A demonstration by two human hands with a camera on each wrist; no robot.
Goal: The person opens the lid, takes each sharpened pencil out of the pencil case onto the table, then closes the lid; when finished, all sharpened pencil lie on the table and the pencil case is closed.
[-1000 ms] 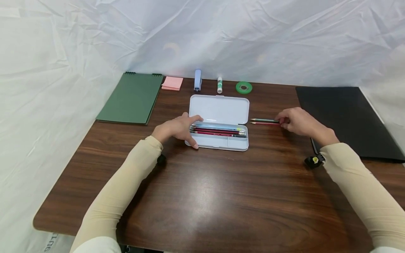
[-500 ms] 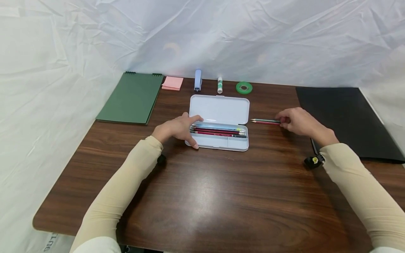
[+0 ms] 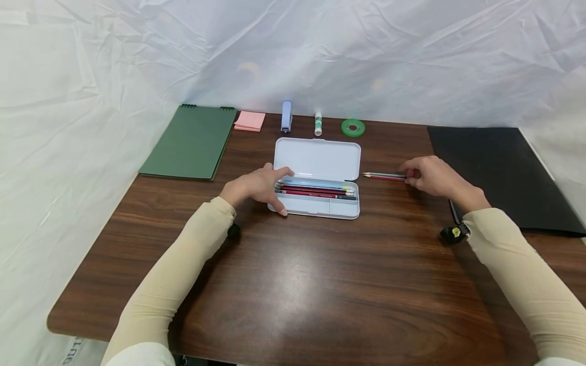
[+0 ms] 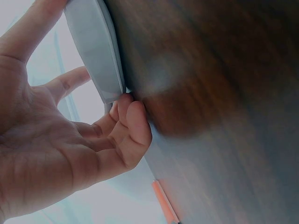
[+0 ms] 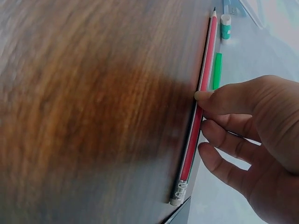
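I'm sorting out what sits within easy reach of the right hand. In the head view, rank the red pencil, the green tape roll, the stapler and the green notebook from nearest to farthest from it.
From the right hand:
1. Red pencil: at its fingers, just left of the hand.
2. Green tape roll: back edge, left of the hand.
3. Stapler: back edge, beyond the case.
4. Green notebook: far left.
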